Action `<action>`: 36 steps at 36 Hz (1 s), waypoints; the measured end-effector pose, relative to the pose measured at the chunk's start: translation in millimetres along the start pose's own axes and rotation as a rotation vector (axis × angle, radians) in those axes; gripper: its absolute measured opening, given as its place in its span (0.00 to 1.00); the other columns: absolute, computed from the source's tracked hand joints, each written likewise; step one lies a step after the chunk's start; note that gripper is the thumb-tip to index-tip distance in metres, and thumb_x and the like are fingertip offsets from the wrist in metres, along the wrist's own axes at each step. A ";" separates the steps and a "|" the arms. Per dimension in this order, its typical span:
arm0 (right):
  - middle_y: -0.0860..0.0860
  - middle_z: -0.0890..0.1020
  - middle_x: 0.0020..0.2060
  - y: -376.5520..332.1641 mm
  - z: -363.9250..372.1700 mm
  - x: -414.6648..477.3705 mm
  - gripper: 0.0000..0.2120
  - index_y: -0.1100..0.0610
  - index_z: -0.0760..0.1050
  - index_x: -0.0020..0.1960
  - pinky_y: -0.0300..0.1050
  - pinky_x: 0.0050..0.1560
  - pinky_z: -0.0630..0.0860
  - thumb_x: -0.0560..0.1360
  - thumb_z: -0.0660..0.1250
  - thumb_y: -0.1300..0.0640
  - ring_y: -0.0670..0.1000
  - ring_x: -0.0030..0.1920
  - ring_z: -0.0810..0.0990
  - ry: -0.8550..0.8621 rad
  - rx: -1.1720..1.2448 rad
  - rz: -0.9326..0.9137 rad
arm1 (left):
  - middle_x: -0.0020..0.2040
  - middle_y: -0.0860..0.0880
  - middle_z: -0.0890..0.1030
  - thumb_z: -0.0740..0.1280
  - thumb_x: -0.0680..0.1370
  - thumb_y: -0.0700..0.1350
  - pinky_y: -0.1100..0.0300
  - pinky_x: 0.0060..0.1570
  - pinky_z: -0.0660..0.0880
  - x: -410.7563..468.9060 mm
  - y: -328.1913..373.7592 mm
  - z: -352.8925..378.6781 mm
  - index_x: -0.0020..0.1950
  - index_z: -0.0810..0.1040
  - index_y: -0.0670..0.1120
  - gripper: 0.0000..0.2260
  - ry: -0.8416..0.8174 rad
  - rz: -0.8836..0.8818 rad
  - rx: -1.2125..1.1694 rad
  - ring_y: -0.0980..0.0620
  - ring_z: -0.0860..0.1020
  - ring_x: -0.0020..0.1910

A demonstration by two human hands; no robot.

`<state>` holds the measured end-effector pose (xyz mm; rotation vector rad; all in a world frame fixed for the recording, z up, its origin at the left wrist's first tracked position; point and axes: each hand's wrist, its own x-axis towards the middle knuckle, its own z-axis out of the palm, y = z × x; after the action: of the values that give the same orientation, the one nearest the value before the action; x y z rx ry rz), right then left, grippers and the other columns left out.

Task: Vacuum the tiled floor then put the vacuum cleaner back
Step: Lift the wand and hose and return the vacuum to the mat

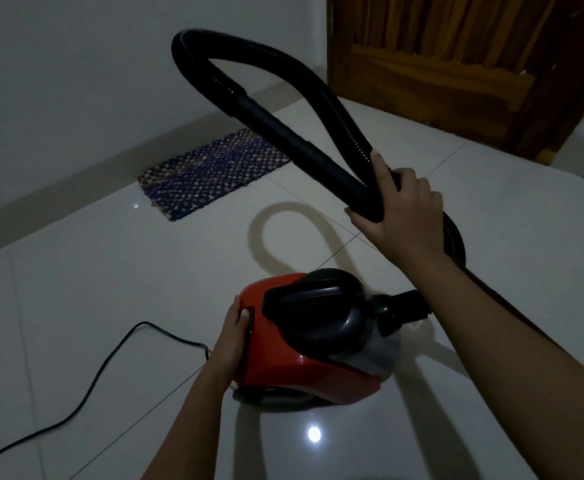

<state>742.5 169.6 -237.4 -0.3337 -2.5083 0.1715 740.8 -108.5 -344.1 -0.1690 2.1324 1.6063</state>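
Note:
A red and black canister vacuum cleaner [318, 362] sits on the glossy white tiled floor [110, 289] in front of me. Its black hose [214, 64] rises in a tall loop and folds back on itself. My right hand [397, 209] is closed around the doubled hose and the rigid black tube where they cross, held up above the canister. My left hand [231, 337] rests on the rear end of the red body, fingers touching a dark button or switch there. The tube's end is hidden behind my right hand.
A black power cord [86, 393] trails from the canister's rear across the floor to the lower left. A blue patterned mat [211, 174] lies against the left wall's skirting. A wooden door [456, 64] stands at the upper right.

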 end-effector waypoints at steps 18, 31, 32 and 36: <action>0.61 0.78 0.48 -14.6 1.0 -3.7 0.40 0.54 0.64 0.74 0.53 0.40 0.73 0.66 0.66 0.39 0.61 0.41 0.77 0.032 0.020 -0.017 | 0.78 0.48 0.55 0.50 0.83 0.51 0.47 0.71 0.60 -4.6 0.5 3.4 0.78 0.50 0.53 0.23 0.051 0.006 -0.047 0.45 0.59 0.75; 0.61 0.78 0.50 -14.7 -1.5 -5.0 0.44 0.54 0.63 0.75 0.55 0.43 0.74 0.65 0.71 0.34 0.62 0.44 0.78 0.015 -0.010 -0.008 | 0.78 0.47 0.56 0.49 0.84 0.49 0.48 0.72 0.58 -9.6 5.2 10.0 0.78 0.52 0.52 0.22 0.132 0.006 -0.013 0.45 0.58 0.75; 0.61 0.78 0.50 -14.7 -1.5 -5.2 0.45 0.54 0.63 0.75 0.55 0.43 0.74 0.65 0.71 0.34 0.62 0.44 0.78 0.018 -0.012 -0.008 | 0.78 0.47 0.57 0.49 0.84 0.49 0.49 0.72 0.58 -10.0 6.0 11.0 0.78 0.53 0.51 0.21 0.138 0.012 -0.012 0.46 0.59 0.75; 0.61 0.79 0.49 -13.4 -1.1 -6.0 0.45 0.54 0.64 0.74 0.54 0.42 0.73 0.64 0.72 0.35 0.62 0.43 0.78 0.024 -0.012 -0.009 | 0.75 0.46 0.63 0.51 0.84 0.46 0.53 0.66 0.63 -11.5 8.8 10.8 0.77 0.57 0.49 0.20 0.136 0.034 0.008 0.45 0.63 0.73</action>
<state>745.2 155.2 -237.1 -0.3273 -2.4872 0.1477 750.9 -97.7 -333.6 -0.2475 2.2548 1.6479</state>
